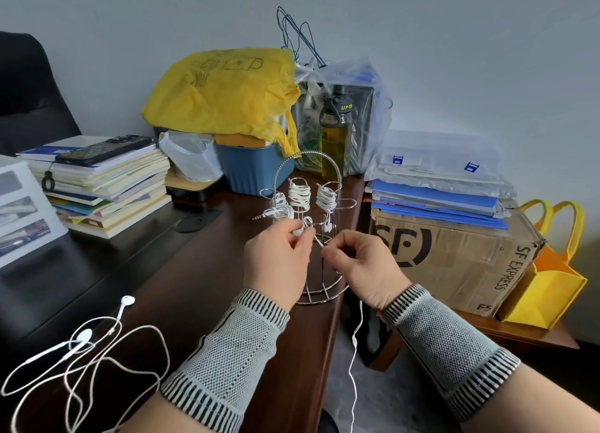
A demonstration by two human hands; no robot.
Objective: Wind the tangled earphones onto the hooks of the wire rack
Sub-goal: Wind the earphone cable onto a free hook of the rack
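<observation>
Knitted sleeves [227, 361]; thin white earphone cord [354, 351]

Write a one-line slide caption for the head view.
Both hands, left and right, pinch a white earphone cable at the wire rack.

Lighting: soft, even, daylight-like; moderately bright overall. Source not visible. Shadows: faint and diffuse; a darker zone at the black chair [29, 85], upper left. Glare: broad pale sheen on the dark surface [201, 270]; small highlights on the clear plastic bags [357, 85]. Focus: centre reasonably sharp; slight softness throughout, stronger toward the corners. Distortion: wide-angle bowing at the edges; sleeves [227, 361] at bottom look stretched. Colour: muted, yellow bag [220, 91] vivid.
</observation>
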